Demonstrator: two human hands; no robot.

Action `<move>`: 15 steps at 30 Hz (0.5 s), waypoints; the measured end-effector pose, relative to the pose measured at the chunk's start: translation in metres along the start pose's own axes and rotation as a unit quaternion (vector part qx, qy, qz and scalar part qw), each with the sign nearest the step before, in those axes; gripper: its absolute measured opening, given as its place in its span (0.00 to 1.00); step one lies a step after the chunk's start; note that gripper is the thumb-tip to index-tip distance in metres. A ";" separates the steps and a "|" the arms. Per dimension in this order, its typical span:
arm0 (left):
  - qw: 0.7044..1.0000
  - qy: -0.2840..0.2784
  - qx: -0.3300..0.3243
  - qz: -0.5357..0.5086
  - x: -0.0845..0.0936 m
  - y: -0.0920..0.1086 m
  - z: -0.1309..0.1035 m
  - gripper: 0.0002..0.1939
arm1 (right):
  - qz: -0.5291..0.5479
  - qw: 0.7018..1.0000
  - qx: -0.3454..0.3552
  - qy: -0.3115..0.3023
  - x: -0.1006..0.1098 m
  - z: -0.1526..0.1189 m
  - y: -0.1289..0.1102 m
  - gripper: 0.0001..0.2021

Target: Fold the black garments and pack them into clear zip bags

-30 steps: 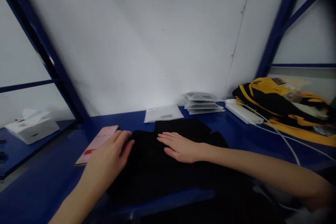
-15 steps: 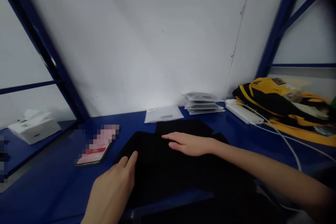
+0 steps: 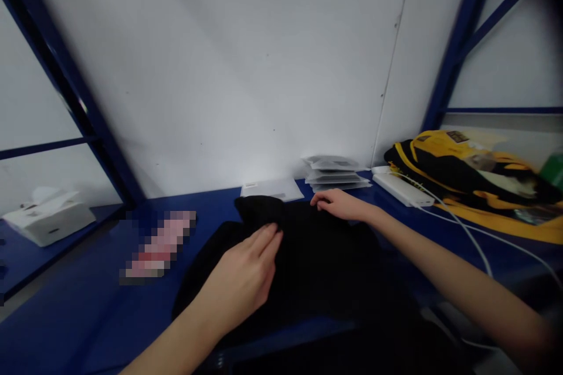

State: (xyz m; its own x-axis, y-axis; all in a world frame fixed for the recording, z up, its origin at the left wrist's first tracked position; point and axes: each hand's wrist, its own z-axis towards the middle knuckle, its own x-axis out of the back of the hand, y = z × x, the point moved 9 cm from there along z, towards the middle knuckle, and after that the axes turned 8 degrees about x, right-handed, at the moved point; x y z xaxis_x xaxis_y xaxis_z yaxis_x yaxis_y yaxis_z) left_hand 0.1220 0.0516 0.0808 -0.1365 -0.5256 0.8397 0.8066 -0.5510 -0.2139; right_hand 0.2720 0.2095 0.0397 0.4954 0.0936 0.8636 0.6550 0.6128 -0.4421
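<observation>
Black cloth (image 3: 325,269) lies spread over the front middle of the blue table, with a raised fold (image 3: 259,209) at its far left part. My left hand (image 3: 248,269) is closed on the cloth just below that fold, fingertips pressed together. At the far edge of the cloth, my right hand (image 3: 336,203) has its fingers curled and pinched on the fabric. How much fabric lies between the fingers is hard to see in the black.
On the blue table (image 3: 105,281) are a pixelated pink phone (image 3: 160,243), a flat white packet (image 3: 272,187), stacked clear packets (image 3: 336,171), a white power bank (image 3: 402,188) with cables and a yellow-black bag (image 3: 475,176). A tissue box (image 3: 53,220) sits far left.
My left hand has moved right and away from me, and the cloth's far left part has risen into a fold. My right hand has shifted to the cloth's far edge, its fingers now curled.
</observation>
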 end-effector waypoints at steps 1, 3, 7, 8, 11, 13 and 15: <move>0.999 -0.026 -0.040 -0.016 -0.004 0.009 0.003 0.20 | -0.007 1.000 0.000 0.001 0.000 0.000 0.002 0.13; 0.989 -0.084 -0.108 -0.056 -0.012 0.025 0.003 0.21 | -0.021 1.000 -0.001 -0.004 -0.001 0.000 0.003 0.13; 0.961 -0.174 -0.140 -0.162 -0.020 0.038 -0.001 0.20 | -0.049 0.998 -0.005 -0.032 -0.006 -0.002 0.003 0.14; 0.958 -0.182 -0.121 -0.187 -0.019 0.037 -0.001 0.20 | -0.054 0.998 -0.003 -0.037 -0.007 -0.003 0.003 0.14; 0.957 -0.162 -0.013 -0.238 -0.014 0.020 0.003 0.22 | -0.058 0.997 0.002 -0.043 -0.007 -0.004 0.003 0.14; 0.960 -0.131 0.099 -0.226 -0.014 -0.002 0.005 0.22 | -0.060 0.997 -0.002 -0.041 -0.004 -0.004 0.004 0.14; 0.952 -0.128 0.207 -0.184 -0.021 -0.026 0.003 0.23 | -0.070 0.997 -0.011 -0.038 -0.001 -0.005 0.006 0.14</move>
State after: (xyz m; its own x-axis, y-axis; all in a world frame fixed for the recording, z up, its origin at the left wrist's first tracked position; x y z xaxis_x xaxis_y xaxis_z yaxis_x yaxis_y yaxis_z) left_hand 0.1057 0.0786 0.0697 -0.3522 -0.1421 0.9251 0.8957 -0.3378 0.2891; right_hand 0.2783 0.2095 0.0349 0.3550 0.0681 0.9324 0.7268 0.6072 -0.3211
